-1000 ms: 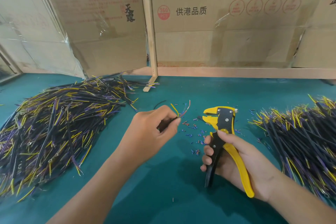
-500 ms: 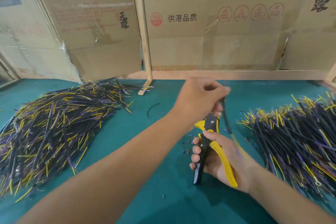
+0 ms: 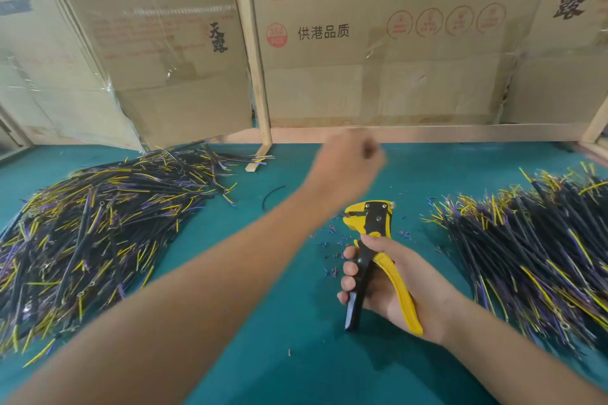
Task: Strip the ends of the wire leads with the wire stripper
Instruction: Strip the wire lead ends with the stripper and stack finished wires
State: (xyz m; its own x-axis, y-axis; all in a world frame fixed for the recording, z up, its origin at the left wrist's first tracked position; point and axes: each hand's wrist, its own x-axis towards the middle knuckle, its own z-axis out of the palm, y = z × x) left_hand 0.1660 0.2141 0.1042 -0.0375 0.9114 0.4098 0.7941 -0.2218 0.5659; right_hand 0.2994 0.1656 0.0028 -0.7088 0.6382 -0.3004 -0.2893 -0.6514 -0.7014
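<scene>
Reaching my blurred left hand (image 3: 348, 164), grip indiscernible, toward the right-edge wire pile (image 3: 533, 250); my right hand (image 3: 391, 286) grips the yellow-and-black wire stripper (image 3: 371, 240). Select one lead only.

My wire stripper (image 3: 371, 233) is yellow and black; the wire leads (image 3: 88, 230) black, yellow and purple; the table (image 3: 296, 355) teal; the cardboard boxes (image 3: 378, 43) brown with black lettering.

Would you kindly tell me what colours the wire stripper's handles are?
One yellow handle, one black handle, on the yellow-and-black wire stripper; head view.
</scene>
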